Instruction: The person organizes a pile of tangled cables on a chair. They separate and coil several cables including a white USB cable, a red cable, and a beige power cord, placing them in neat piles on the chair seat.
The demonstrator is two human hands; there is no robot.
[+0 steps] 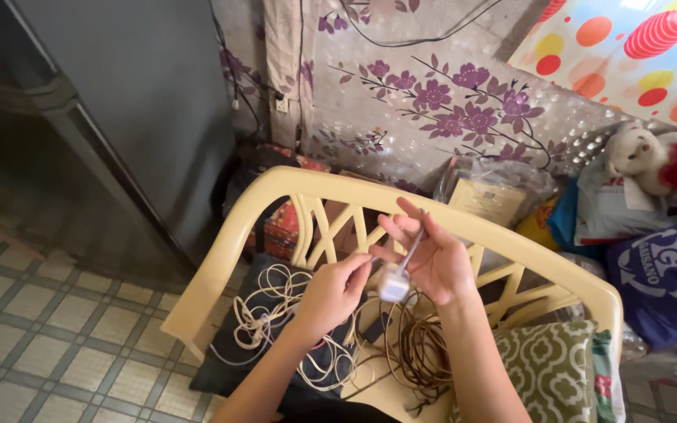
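Looking down from the head camera, both hands meet above the seat of a cream plastic chair (229,235). The right hand (432,262) is raised with its palm turned toward the camera and its fingers (409,210) loosely spread; a thin grey cable (414,244) runs down across the palm to a small white plug (393,283), which hangs at the heel of that hand. The right hand seems to pinch the cable near its upper end, though the exact grip is hard to make out. The left hand (332,291) is curled narrow, its fingertips (363,265) pinched at the cable just beside the plug.

Below the hands, on the seat, lies a dark cushion (229,368). A loose tangle of white cords (264,317) rests on it under the left forearm, and a coil of brown cords (421,356) lies under the right wrist, close to the white ones.

At the right end of the chair sits a green patterned pillow (554,364). Behind the chair back stand plastic bags (503,192), a purple bag (667,274) and a white teddy bear (640,157) against a flowered wall covering (448,102). A grey fridge (143,94) stands to the left on the tiled floor (48,337).
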